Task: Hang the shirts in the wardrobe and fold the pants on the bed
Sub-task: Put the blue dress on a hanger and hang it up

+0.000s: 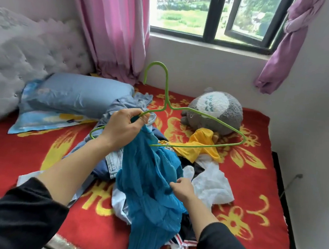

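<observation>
One teal, crinkled shirt [150, 175] hangs over the middle of the bed [254, 183]. Its top is bunched against a thin green wire hanger [166, 88] in the left hand [123, 128], whose grip is curled tight round both, with the arm stretched forward. Lower down, the right hand [183, 188] pinches a fold of the same fabric. Beneath lie jeans [114, 159], a yellow garment [202, 142] and a white one [212, 181] in a heap. A blue pillow [76, 93] sits at the head end, and a grey plush toy [215, 111] rests near the far edge.

left hand [125, 128] gripping hanger [168, 104], right hand [183, 188] pinching shirt [151, 173]
</observation>
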Available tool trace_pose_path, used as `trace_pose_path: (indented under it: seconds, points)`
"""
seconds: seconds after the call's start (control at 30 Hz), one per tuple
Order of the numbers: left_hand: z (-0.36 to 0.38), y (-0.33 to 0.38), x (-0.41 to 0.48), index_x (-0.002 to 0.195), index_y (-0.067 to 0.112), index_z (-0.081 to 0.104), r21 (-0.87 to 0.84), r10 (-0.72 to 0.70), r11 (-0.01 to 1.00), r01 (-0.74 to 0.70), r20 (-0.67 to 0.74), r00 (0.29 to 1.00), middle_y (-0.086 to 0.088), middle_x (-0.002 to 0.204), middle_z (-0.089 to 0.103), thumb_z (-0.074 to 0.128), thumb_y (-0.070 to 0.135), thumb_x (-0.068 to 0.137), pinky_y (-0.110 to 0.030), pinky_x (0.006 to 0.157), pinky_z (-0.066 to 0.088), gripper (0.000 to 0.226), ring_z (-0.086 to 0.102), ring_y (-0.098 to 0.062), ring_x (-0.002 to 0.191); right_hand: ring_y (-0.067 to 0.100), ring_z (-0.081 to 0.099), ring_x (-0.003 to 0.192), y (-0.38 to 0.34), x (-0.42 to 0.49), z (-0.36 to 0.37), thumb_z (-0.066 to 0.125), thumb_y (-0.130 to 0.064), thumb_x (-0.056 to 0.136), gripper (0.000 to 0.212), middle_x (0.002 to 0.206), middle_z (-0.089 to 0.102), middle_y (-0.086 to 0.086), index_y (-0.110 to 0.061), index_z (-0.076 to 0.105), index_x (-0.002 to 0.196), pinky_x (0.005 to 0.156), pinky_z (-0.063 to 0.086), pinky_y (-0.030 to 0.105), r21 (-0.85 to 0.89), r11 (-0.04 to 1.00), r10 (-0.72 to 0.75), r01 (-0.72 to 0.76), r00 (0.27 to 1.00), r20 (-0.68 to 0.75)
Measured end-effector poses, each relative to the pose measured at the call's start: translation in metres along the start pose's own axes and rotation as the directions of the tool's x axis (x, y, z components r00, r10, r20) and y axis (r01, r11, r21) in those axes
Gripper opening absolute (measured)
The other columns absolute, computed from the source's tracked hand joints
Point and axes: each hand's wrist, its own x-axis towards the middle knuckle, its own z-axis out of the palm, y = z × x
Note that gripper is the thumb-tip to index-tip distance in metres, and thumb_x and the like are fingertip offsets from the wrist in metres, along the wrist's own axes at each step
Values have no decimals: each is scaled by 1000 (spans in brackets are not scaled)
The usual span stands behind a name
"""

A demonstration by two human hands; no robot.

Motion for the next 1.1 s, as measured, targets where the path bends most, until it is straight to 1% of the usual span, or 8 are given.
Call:
trace_pose_path:
  seconds: [0.1,0.2,0.3,0.47,0.7,0.87,0.97,1.1]
  points:
    - [-15,-18,0,68,18,65,73,-59,995,64,-69,996,2,53,54,59,40,90,-20,51,34,32,47,-8,52,26,54,71,-6,4,-14,48,-9,88,4,83,55,15,-8,51,86,59,41,30,408,907,139,-104,989,-58]
    - [-21,-41,-4,67,11,64,130,-125,982,139,-112,986,-4,55,55,57,45,86,-30,56,38,39,52,-20,59,25,59,73,-19,15,-53,45,-1,93,14,86,61,13,-6,56,99,57,49,33,811,580,221,-83,973,-59]
    - [-11,-58,-13,64,7,59,90,-182,977,194,-130,975,-5,53,51,59,41,87,-28,53,35,41,50,-21,57,25,55,66,-30,16,-88,43,8,92,16,79,58,14,-3,55,93,47,53,32,940,342,230,-5,970,-79]
    - [6,-66,-17,66,10,67,2,-176,984,176,-70,982,-7,66,65,65,35,84,-36,65,45,32,60,-20,69,15,45,57,-29,23,-114,38,-5,100,22,77,49,9,-7,50,83,33,40,18,969,241,245,-51,969,-10]
    - [-3,-62,-13,65,27,65,47,-133,989,137,-72,988,6,66,60,54,47,74,-41,78,43,25,56,-22,71,7,47,35,-36,21,-131,52,1,91,12,68,49,9,-7,56,83,29,29,13,780,623,148,63,969,-197]
    - [-6,-63,-9,64,32,63,43,-146,988,148,-47,988,4,71,62,55,46,76,-45,85,44,20,56,-21,75,13,52,58,-72,15,-134,65,-4,83,15,69,58,5,-16,61,74,45,38,19,487,858,-30,162,963,-267]
    - [-10,-60,-2,63,27,66,13,-150,988,151,-61,987,5,66,61,53,48,73,-40,80,44,27,56,-20,72,15,53,61,-112,8,-136,72,-8,76,11,68,61,4,-17,66,72,55,41,24,264,918,-220,297,933,-284]
    - [-26,-47,21,65,21,70,-54,-185,982,178,-150,971,7,63,65,54,49,71,-29,68,43,32,59,-16,70,9,54,60,-182,-12,-144,72,-7,73,14,61,59,-5,-19,67,68,56,43,23,59,869,-457,492,842,-287]
